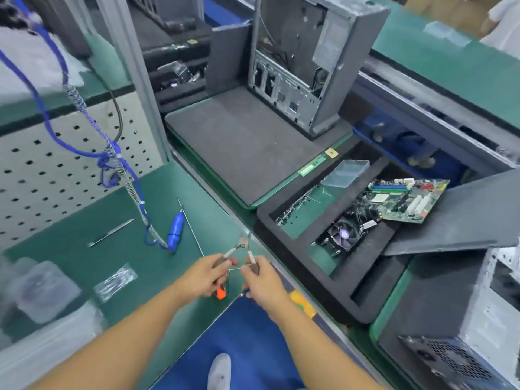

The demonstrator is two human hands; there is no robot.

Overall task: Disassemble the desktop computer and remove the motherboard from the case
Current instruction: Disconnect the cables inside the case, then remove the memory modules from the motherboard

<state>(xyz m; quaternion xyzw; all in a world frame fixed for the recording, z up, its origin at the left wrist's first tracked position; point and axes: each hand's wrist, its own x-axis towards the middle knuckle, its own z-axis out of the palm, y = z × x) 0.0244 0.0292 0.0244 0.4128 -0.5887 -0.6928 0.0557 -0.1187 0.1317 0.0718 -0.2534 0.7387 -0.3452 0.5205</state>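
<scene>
My left hand (206,275) and my right hand (260,280) each grip one handle of a pair of pliers (243,246) with orange-tipped handles, held spread apart above the green mat's near corner. A green motherboard (405,199) lies in the black foam tray (281,235) to the right. A CPU fan (343,236) sits beside it in the tray. The open, emptied computer case (312,63) stands upright at the back of a grey foam pad (242,147).
A blue electric screwdriver (176,230) on a coiled blue cable lies on the green mat, with a thin rod and tweezers (111,232) nearby. A small bag (115,281) lies to the left. Another case (455,333) stands at the lower right. A perforated panel is at the left.
</scene>
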